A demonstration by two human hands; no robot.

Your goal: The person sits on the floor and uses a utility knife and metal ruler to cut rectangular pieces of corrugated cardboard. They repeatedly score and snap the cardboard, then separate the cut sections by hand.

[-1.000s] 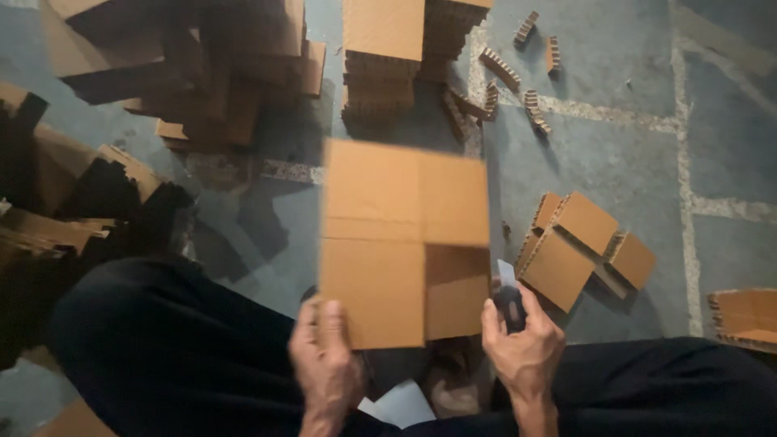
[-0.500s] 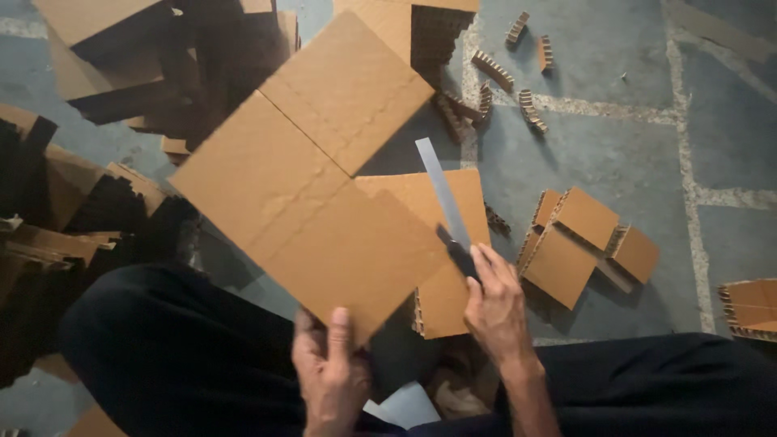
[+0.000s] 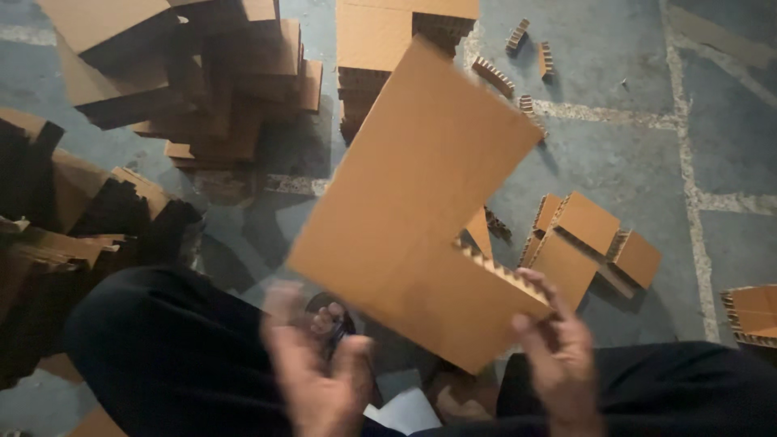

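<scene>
A large brown honeycomb cardboard sheet (image 3: 421, 210) hangs tilted over my lap, with a square notch cut out of its right side. My right hand (image 3: 554, 348) pinches its lower right corner, just under the notch's jagged edge. Motion-blurred, my left hand (image 3: 316, 372) is below the sheet's lower left edge and apart from it. Whether that hand holds anything cannot be made out. No cutting blade is visible.
Cut cardboard squares (image 3: 587, 243) lie on the grey stone floor (image 3: 647, 154) to the right. A cardboard stack (image 3: 380, 48) stands at top centre and messy piles (image 3: 218, 89) at top left. Small honeycomb strips (image 3: 518, 48) are scattered beyond. My dark-trousered legs (image 3: 170, 356) fill the bottom.
The sheet has turned and swung to the right. My left hand has let go of its lower edge. My right hand now grips the sheet, and the blade it held has gone from view.
</scene>
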